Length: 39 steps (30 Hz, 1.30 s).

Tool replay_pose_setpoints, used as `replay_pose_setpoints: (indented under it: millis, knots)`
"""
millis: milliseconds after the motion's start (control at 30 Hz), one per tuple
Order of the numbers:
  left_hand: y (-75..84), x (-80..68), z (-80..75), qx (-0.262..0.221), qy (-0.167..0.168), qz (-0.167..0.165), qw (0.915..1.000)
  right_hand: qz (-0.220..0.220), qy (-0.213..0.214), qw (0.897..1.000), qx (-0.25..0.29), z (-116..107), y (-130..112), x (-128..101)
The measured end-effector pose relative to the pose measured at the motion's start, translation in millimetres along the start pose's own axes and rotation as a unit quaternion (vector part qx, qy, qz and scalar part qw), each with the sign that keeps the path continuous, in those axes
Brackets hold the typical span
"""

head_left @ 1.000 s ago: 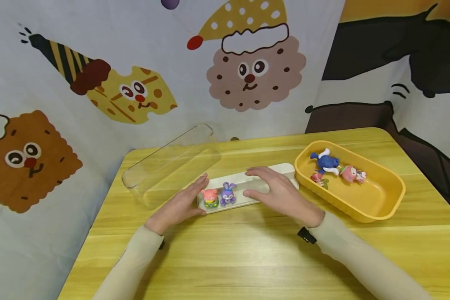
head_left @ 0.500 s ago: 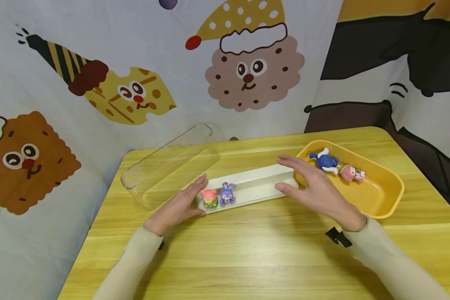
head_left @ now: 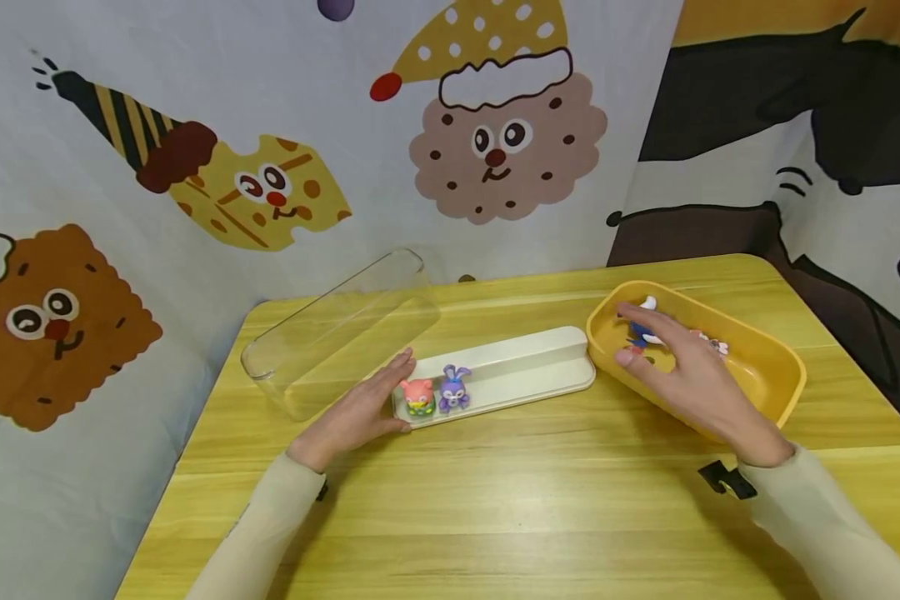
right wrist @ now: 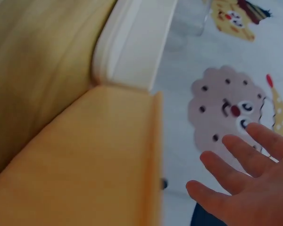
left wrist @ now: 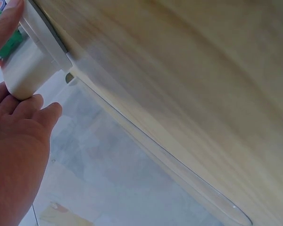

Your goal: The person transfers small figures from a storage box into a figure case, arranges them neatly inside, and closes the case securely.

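While the head camera looks down at the left grip (head_left: 354, 415): its thumb is at the near corner and its fingers reach to the far corner of a white tray (head_left: 528, 379), holding the tray's left end between them.
White tray: long and shallow, lying flat on the wooden tabletop (head_left: 525, 492) at the centre of the frame.
Toys on the tray: a pink figurine (head_left: 417, 395) and, just to its right, a purple rabbit (head_left: 453, 392), both upright near the left end.
Right grip (head_left: 693, 379): thumb and fingers well apart, holding nothing, above the left part of a yellow basin (head_left: 783, 375) at the right of the frame.
Inside the basin: small toys, including a blue-and-white figure (head_left: 642, 335), partly hidden by the hand.
Clear box (head_left: 337, 329): see-through, left of centre, behind the tray.
Backdrop (head_left: 375, 167): pale cloth printed with cartoon biscuits and cheese, across the upper frame.
Left wrist view: at upper left, the thumb lies over the tray's edge and fingertips touch its end wall; the clear box's rim slants toward lower right.
Right wrist view: four spread fingers at lower right, clear of the blurred basin filling the lower left; the tray's end is at upper centre.
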<state>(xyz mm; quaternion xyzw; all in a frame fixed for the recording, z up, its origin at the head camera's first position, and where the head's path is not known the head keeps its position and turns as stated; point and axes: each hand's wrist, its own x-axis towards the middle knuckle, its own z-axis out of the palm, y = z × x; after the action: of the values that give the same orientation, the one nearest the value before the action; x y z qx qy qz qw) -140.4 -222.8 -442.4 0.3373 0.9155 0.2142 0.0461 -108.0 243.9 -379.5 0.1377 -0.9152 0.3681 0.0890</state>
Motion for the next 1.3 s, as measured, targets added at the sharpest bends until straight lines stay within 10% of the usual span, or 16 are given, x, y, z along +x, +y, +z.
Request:
replay_pose_setpoints:
  millis: [1300]
  knots:
    - [2.1,-0.8,0.7,0.001,-0.002,-0.019,0.9998,0.102,-0.065,0.991,-0.064,-1.4,64.4,0.3]
